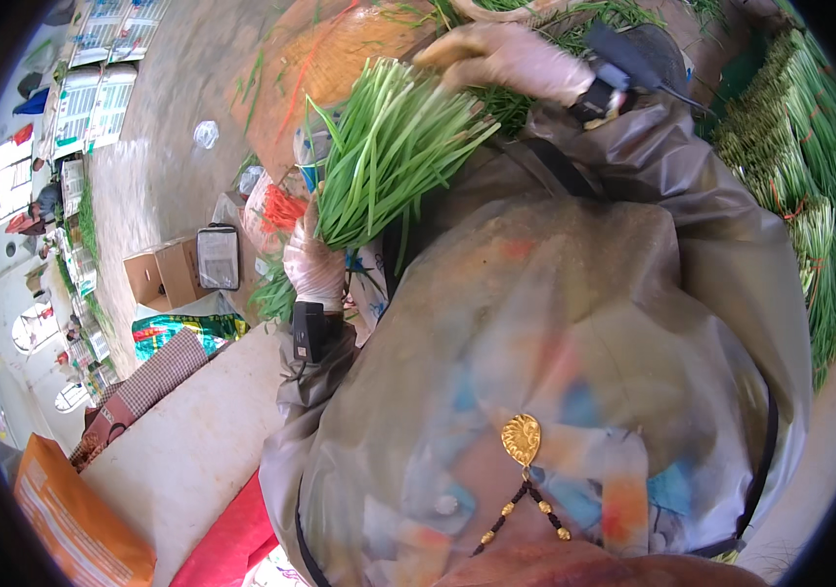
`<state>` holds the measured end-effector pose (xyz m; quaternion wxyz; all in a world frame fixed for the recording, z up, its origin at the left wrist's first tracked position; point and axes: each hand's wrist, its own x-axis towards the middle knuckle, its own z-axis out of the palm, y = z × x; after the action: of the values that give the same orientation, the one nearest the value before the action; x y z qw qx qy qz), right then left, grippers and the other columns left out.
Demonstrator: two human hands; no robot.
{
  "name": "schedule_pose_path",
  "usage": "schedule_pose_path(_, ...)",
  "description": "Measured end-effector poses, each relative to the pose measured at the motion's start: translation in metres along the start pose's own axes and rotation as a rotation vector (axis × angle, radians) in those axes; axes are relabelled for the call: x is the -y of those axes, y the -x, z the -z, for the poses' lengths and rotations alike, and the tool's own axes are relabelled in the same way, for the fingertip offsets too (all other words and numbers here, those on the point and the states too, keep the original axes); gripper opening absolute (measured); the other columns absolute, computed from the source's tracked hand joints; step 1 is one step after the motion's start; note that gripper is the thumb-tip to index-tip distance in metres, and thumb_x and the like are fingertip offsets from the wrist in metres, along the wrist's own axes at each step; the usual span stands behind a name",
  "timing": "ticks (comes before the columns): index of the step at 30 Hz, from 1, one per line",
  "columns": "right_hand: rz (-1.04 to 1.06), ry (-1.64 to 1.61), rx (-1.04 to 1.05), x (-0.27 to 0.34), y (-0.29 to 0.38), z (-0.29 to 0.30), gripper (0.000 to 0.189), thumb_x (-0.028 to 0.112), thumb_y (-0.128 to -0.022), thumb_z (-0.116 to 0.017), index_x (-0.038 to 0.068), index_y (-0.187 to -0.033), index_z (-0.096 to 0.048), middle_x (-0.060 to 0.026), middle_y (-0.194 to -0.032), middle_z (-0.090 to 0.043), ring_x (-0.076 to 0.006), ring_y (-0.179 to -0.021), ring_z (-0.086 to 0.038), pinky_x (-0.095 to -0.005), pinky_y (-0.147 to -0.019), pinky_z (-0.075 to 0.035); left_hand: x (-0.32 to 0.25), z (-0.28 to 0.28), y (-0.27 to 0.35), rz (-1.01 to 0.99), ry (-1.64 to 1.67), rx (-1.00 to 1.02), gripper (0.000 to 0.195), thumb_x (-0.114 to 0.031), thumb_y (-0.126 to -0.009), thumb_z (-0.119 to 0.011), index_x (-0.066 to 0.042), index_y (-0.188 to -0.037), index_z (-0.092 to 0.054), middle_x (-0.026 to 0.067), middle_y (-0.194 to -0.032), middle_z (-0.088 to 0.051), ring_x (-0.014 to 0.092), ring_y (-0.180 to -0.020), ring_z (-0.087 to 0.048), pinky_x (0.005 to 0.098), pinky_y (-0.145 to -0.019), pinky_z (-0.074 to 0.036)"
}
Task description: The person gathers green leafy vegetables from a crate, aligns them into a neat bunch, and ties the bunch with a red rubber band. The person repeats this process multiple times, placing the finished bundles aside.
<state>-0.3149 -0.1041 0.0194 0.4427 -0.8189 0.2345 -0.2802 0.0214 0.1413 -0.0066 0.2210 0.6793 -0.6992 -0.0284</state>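
My left hand (309,268), in a thin pale glove, grips a thick bunch of long flat green leaves like garlic chives (396,154). The pale stem ends point up and away, and the leaves hang towards my lap. Close to the stem ends is my right hand (510,62), also gloved and blurred by motion. Its fingers curve near the bunch; whether they touch or pinch any stems I cannot tell. A wrist device (308,330) is strapped on the left, and another (605,92) on the right. Loose chives (502,106) lie beneath my right hand.
An orange-brown board (345,59) bears scattered leaves. Tied chive bundles (803,183) are stacked at the right. Red ties (284,209) lie beside my left hand. A cardboard box (169,271) and clear-wrapped pack (218,257) stand left. My translucent smock (535,308) covers my lap.
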Motion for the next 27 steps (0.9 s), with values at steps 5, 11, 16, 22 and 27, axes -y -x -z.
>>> schedule_pose_path(5, -0.25, -0.17, 0.04, -0.004, -0.009, -0.029, 0.026, 0.03, -0.091, -0.066, 0.011, -0.106, -0.074, -0.0044, -0.089, -0.07, -0.0125, -0.078, -0.064, -0.0278, -0.07, -0.052, -0.008, -0.011, 0.002, 0.405, 0.708, 0.151, 0.064, -0.007, -0.083, -0.077, -0.003, -0.141, -0.049, 0.0126, -0.123, -0.067, 0.022, -0.107, -0.067, 0.0314, -0.089, -0.053)
schedule_pose_path(11, -0.262, -0.928, -0.464, -0.039, -0.016, 0.012, 0.019, 0.008, -0.089, -0.06, -0.001, -0.104, -0.068, -0.0065, -0.075, -0.068, -0.0165, -0.059, -0.06, -0.0295, -0.056, -0.05, -0.022, -0.007, 0.004, 0.488, 1.024, 0.353, 0.067, 0.003, -0.083, -0.072, 0.004, -0.141, -0.039, 0.0112, -0.131, -0.062, 0.019, -0.118, -0.06, 0.029, -0.101, -0.047)
schedule_pose_path(16, -0.21, -0.426, -0.293, -0.015, 0.009, 0.035, 0.025, 0.014, -0.09, -0.065, 0.0, -0.111, -0.068, -0.0047, -0.086, -0.07, -0.0174, -0.085, -0.066, -0.0304, -0.08, -0.052, -0.02, -0.001, 0.0, 0.402, 0.607, 0.384, 0.072, 0.0, -0.08, -0.073, 0.006, -0.142, -0.038, 0.0132, -0.132, -0.062, 0.02, -0.119, -0.06, 0.0298, -0.102, -0.046)
schedule_pose_path(22, -0.191, -0.332, -0.243, 0.008, 0.003, 0.004, 0.02, 0.017, -0.09, -0.068, 0.001, -0.101, -0.07, -0.0041, -0.09, -0.07, -0.0138, -0.086, -0.064, -0.0284, -0.081, -0.05, -0.021, -0.003, -0.007, 0.474, 0.74, 0.371, 0.075, -0.004, -0.08, -0.073, 0.004, -0.145, -0.037, 0.0129, -0.13, -0.064, 0.02, -0.117, -0.062, 0.0304, -0.1, -0.046)
schedule_pose_path(27, -0.41, -0.366, -0.421, 0.013, -0.003, 0.028, 0.013, 0.012, -0.091, -0.064, 0.002, -0.096, -0.07, -0.0057, -0.087, -0.07, -0.0134, -0.079, -0.063, -0.0284, -0.073, -0.051, -0.022, 0.003, 0.0, 0.474, 0.567, 0.378, 0.077, -0.006, -0.079, -0.075, 0.003, -0.146, -0.037, 0.0145, -0.129, -0.064, 0.022, -0.116, -0.063, 0.031, -0.098, -0.048)
